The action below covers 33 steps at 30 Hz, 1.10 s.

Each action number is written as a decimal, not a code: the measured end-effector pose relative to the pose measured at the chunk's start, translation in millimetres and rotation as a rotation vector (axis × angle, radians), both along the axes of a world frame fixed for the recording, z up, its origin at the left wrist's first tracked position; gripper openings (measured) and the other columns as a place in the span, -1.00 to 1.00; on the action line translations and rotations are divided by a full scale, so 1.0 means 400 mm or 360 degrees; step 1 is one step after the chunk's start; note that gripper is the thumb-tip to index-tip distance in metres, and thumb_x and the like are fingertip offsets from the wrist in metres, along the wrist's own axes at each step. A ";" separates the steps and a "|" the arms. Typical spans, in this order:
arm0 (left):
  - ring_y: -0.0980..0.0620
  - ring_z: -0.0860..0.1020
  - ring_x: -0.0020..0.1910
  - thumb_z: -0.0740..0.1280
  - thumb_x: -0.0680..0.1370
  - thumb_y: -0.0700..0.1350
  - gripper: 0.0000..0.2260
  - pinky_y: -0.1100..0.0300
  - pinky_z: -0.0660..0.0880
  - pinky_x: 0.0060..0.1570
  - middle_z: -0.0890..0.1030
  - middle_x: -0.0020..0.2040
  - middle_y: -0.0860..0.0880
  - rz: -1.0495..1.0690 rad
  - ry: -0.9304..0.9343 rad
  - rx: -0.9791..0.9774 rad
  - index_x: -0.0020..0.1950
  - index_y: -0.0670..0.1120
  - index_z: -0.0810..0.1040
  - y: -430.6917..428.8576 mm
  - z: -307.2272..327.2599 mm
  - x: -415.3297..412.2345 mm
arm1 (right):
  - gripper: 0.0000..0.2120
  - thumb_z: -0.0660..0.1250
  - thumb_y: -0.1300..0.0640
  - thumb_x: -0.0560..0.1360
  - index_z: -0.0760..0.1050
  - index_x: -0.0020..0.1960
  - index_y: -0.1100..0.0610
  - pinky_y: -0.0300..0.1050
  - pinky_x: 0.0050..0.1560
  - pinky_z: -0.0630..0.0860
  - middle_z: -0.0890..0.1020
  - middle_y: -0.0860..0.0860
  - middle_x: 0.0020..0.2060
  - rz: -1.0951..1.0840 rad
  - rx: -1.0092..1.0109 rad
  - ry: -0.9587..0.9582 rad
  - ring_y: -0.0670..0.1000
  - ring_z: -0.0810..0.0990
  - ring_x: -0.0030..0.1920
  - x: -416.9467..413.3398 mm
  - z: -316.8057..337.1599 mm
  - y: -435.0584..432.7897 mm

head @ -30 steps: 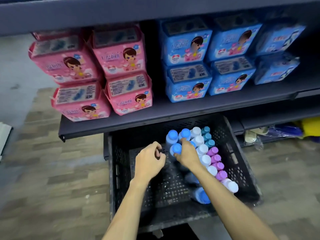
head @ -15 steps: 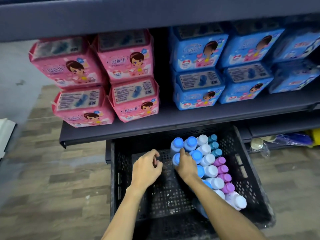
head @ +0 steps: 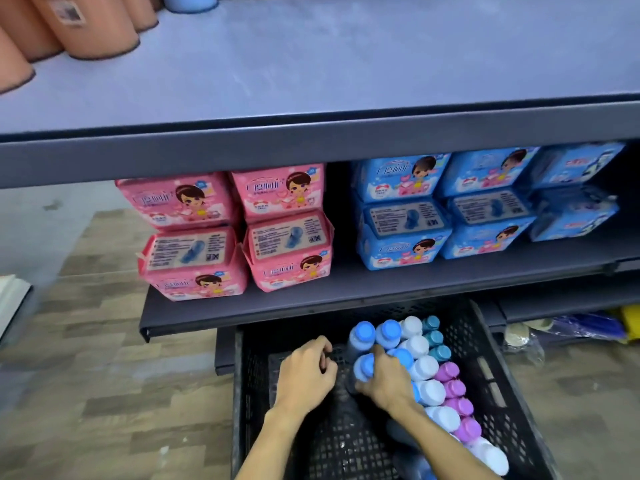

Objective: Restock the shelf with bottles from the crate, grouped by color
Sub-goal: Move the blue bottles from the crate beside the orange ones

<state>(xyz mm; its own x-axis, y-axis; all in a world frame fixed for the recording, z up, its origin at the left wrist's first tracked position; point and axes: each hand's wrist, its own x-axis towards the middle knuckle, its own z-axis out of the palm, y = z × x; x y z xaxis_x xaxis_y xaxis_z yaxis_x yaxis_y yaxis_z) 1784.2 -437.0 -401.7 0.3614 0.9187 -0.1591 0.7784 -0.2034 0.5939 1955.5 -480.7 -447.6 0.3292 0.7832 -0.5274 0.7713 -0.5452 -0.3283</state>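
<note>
Reached into the black crate [head: 491, 375] under the front edge of the lower shelf [head: 346, 292] with both hands. Gripped a blue-capped bottle [head: 363, 366] with the right hand [head: 384, 382], fingers curled round its body just below the cap, at the left edge of the bottle rows. Held the left hand [head: 306, 372] just beside it, knuckles up over the crate's mesh floor, fingers curled under; could not tell whether anything was in it. Found the other bottles packed upright along the crate's right side: blue-capped ones [head: 389, 332] nearest the hands, then white-capped bottles [head: 424, 367], then teal-capped bottles [head: 433, 337] at the far end and purple-capped bottles [head: 453, 388] nearer. Noted pink packs [head: 287, 230] stacked two high on the left of the lower shelf, blue packs [head: 405, 216] on its right. Saw the grey upper shelf [head: 346, 64] above, with orange cylinders [head: 97, 26] at its far left
</note>
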 end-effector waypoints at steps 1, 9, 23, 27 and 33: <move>0.13 0.51 -0.28 0.30 0.45 -0.05 -0.88 0.15 0.48 -0.23 0.51 -0.30 0.10 -0.0007 0.0000 -0.0002 -0.03 0.07 0.47 -0.001 0.000 0.000 | -0.33 0.45 -0.06 0.38 0.28 0.39 0.08 -0.05 -0.05 0.51 0.62 0.08 0.08 0.0002 0.0014 0.0018 0.16 0.62 0.11 0.003 0.009 0.001; 0.13 0.50 -0.28 0.29 0.44 -0.05 -0.89 0.19 0.41 -0.28 0.52 -0.30 0.11 -0.0050 -0.0046 0.0106 -0.05 0.08 0.46 -0.011 0.038 0.017 | -0.50 0.46 -0.05 0.30 0.40 0.16 0.06 -0.08 -0.14 0.47 0.55 -0.04 -0.09 0.0001 0.0310 0.0027 0.13 0.62 -0.02 0.021 0.115 0.018; 0.02 0.55 -0.19 0.27 0.44 -0.07 -0.87 0.08 0.47 -0.21 0.59 -0.18 0.08 0.0046 -0.0128 0.0432 -0.02 0.04 0.48 -0.016 0.165 0.030 | -0.46 0.53 -0.03 0.23 0.37 0.10 0.05 -0.12 -0.22 0.41 0.59 -0.02 -0.15 0.0134 0.0784 0.0174 0.09 0.56 -0.16 0.059 0.405 0.042; 0.01 0.56 -0.18 0.27 0.45 -0.07 -0.88 0.07 0.48 -0.18 0.59 -0.18 0.09 0.0091 -0.0154 0.0484 -0.02 0.05 0.48 -0.028 0.217 0.026 | -0.48 0.52 -0.05 0.23 0.37 0.08 0.03 -0.14 -0.21 0.43 0.59 -0.03 -0.16 0.0192 0.0857 0.0171 0.07 0.57 -0.16 0.059 0.465 0.037; 0.00 0.55 -0.15 0.27 0.46 -0.07 -0.90 0.05 0.50 -0.16 0.59 -0.16 0.09 0.0059 -0.0177 0.0636 -0.04 0.03 0.46 -0.022 0.296 0.000 | -0.55 0.51 -0.08 0.22 0.35 -0.06 0.04 -0.11 -0.26 0.42 0.55 -0.07 -0.24 0.0217 0.1051 0.0148 0.05 0.52 -0.21 0.043 0.547 0.024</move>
